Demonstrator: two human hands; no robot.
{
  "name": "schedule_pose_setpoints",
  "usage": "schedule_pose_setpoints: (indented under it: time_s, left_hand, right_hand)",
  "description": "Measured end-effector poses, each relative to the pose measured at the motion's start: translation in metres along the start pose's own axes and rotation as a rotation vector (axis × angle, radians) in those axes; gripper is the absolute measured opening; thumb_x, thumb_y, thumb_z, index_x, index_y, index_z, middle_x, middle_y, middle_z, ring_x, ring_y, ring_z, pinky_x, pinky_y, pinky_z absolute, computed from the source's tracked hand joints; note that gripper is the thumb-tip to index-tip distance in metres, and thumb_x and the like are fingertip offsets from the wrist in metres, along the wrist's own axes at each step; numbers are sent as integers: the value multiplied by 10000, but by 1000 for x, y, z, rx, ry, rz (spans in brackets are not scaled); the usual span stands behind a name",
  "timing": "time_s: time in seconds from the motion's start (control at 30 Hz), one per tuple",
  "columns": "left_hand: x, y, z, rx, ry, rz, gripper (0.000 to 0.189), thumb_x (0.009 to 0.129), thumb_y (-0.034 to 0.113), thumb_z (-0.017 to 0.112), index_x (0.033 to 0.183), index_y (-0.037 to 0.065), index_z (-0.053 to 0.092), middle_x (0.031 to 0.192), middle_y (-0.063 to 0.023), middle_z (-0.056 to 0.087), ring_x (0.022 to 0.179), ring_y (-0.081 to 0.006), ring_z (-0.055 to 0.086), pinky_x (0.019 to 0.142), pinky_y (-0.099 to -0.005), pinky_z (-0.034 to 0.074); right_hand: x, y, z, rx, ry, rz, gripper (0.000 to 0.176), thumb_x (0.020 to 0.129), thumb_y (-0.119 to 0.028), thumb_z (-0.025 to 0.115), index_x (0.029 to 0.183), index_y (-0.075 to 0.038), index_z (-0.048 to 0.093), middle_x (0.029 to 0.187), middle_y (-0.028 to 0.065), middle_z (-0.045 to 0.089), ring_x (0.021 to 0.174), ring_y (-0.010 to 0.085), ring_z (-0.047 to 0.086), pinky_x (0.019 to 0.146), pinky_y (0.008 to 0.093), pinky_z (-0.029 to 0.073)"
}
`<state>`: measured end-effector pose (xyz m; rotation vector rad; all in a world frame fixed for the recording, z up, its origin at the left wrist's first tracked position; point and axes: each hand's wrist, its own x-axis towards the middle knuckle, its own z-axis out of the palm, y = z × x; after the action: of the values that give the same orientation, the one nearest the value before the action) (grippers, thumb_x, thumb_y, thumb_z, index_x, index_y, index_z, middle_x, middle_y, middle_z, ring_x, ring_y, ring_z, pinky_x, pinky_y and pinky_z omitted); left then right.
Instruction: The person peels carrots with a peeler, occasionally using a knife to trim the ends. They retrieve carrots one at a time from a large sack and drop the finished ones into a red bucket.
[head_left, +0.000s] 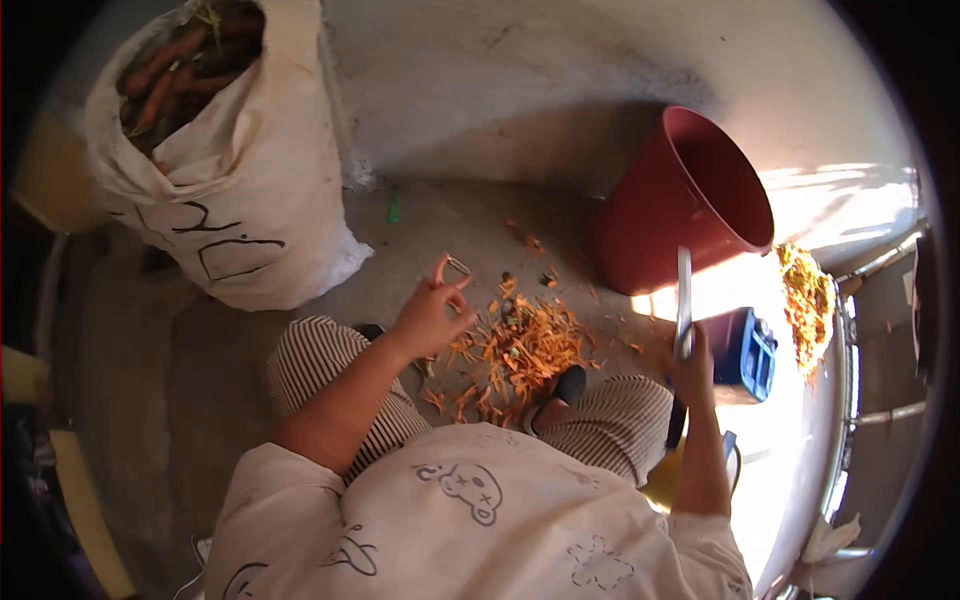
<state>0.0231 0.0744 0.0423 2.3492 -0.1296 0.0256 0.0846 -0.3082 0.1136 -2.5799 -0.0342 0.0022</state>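
Note:
My left hand is closed on a peeler with an orange-pink handle, held above the floor beside a heap of orange peelings. On the other side my right hand is wrapped round a knife, its long pale blade pointing away from me in front of the red bucket. A large white sack stands at the upper left, open at the top, with carrots inside.
The tall red bucket leans near the wall. Right of my right hand is a blue container. More peelings lie heaped at the far right. A small green object lies near the sack.

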Motion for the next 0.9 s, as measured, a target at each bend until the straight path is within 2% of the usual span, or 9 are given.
schedule_pose_setpoints:
  time_s: [0.23,0.4,0.5,0.57,0.67,0.7,0.77,0.8,0.9]
  left_hand:
    - [9,18,15,-289,-81,-72,190,750,184,591,724,44,465,1299,-157,305,1209,-284,259,904,-363,339]
    - [22,52,17,-638,-314,5,170,793,154,548,874,15,494,1261,-177,368,1222,-238,265,956,-367,287]
    - [20,102,6,-1098,-526,-209,300,816,173,520,1044,-18,482,1248,-156,384,1161,-223,355,942,-348,311]
    - [20,106,24,-1020,-487,70,341,816,185,520,1096,-4,467,1216,-157,412,1115,-223,398,917,-325,338]
    - [17,110,4,-621,-429,351,347,805,190,535,1108,30,480,1186,-168,423,1057,-221,439,877,-288,368]
    - [25,106,-28,-517,-665,268,313,785,188,562,1068,60,523,1098,-147,506,960,-214,503,820,-272,403]
    - [44,96,-107,-353,-509,212,239,782,177,571,979,41,568,905,-107,591,839,-175,556,753,-270,434]
    - [65,57,-126,-321,-80,317,175,789,168,568,906,39,590,767,-49,610,739,-126,567,680,-255,448]
    - [107,17,-264,111,831,-125,158,760,189,583,801,38,606,770,-74,611,677,-126,567,627,-259,446]
  right_hand:
    - [-117,24,28,-462,-160,462,742,734,-381,568,1230,48,220,941,291,530,886,415,515,768,434,416]
    - [-100,-25,7,-605,-268,267,725,665,-361,660,1175,27,322,1008,228,513,956,337,502,807,379,411]
    - [-77,-60,26,-238,-229,-289,622,687,-240,673,1157,-4,341,1069,172,465,930,282,518,786,370,424]
    - [-67,-89,65,839,-647,-148,522,754,-179,616,1162,-14,335,1056,130,475,930,216,518,757,316,444]
    - [-53,-100,117,1069,-526,-61,372,814,-123,532,1127,-20,358,978,93,504,841,163,546,683,261,468]
    - [-49,-106,117,1175,-603,20,263,842,-102,465,1073,-14,376,843,92,531,685,152,564,578,241,473]
    - [-40,-119,108,1135,-643,26,205,846,-92,432,1030,-14,385,756,80,527,601,142,547,527,239,463]
    - [-37,-126,102,1115,-660,34,178,848,-86,415,1008,-14,389,712,75,525,559,137,539,502,237,458]
    - [-32,-123,100,1033,-573,79,132,824,-57,413,949,-20,396,643,45,501,519,114,514,458,210,411]
